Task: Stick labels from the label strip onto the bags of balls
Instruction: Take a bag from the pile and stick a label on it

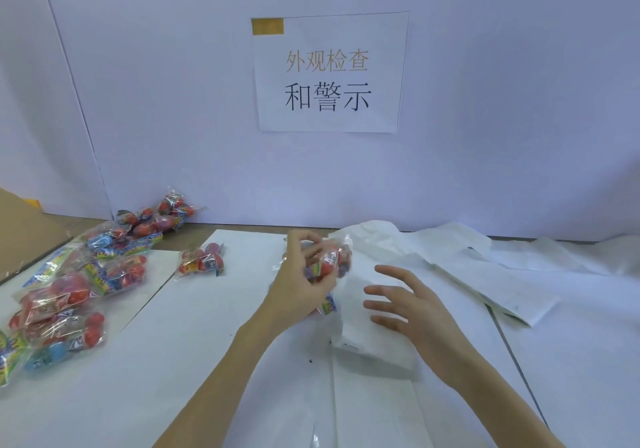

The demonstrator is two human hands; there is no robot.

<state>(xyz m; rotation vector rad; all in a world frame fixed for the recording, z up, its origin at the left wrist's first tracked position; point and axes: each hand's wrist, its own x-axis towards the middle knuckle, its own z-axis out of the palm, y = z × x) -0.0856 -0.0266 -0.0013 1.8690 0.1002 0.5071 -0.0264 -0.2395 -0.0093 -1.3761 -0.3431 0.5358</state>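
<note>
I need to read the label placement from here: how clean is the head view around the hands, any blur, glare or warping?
Head view: motion blur smears the left hand and the bag of balls it grips; the right hand is soft too. Glare glints on the bags at left. Wide-angle bending at the edges; lighting even, shadows faint.

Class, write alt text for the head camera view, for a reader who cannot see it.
A person's left hand grips a clear bag of balls over a white table while the open right hand hovers above white label strips. More bags lie at the left; a paper sign hangs behind.
</note>
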